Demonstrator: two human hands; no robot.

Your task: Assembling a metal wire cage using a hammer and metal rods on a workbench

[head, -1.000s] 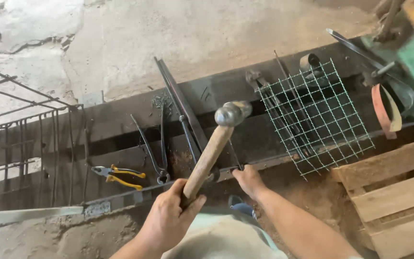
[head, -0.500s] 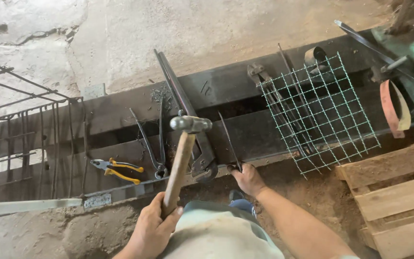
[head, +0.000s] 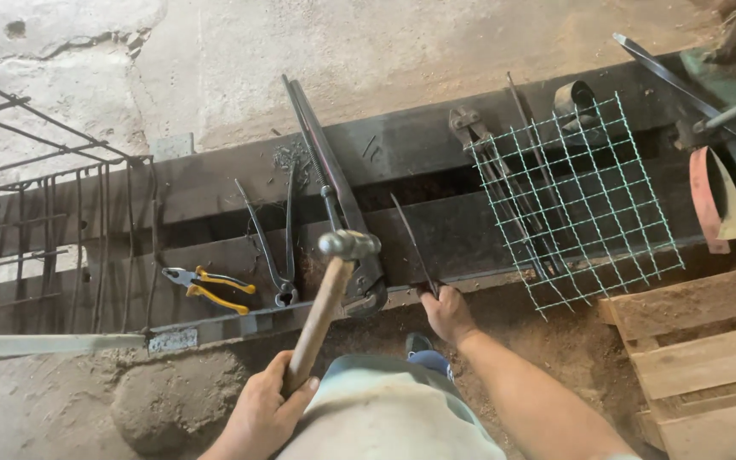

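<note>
- The left hand (head: 267, 409) is clamped around the lower end of a wooden-handled hammer with a rounded steel head (head: 331, 290). A second ago that head was raised high and to the right; half a second ago it was already coming down; now it sits low over the dark steel beam (head: 215, 183), just beside the jaw end of a long pair of black bolt cutters (head: 334, 192).
- The right hand (head: 446, 313) is closed on the near end of a thin dark metal rod (head: 411, 243), pinning it at the front edge of the beam. It has held that spot through all three moments, while the rod slants up and away across the beam.
- Judged from this, the swing is at or near its bottom, landing left of the rod and short of the holding fingers; whether the head touches metal cannot be told.
- Left of the hammer lie black iron pincers (head: 273, 247), then yellow-handled pliers (head: 208, 287), both resting on the beam and unmoved.
- To the right, a square panel of green wire mesh (head: 585, 200) overhangs the beam's front edge, well apart from the hands.
- Open room is narrow: the beam's front edge runs right under both hands, tools crowd the left, and a wooden pallet (head: 709, 349) closes the right. A rebar cage (head: 53, 230) fills the far left.
</note>
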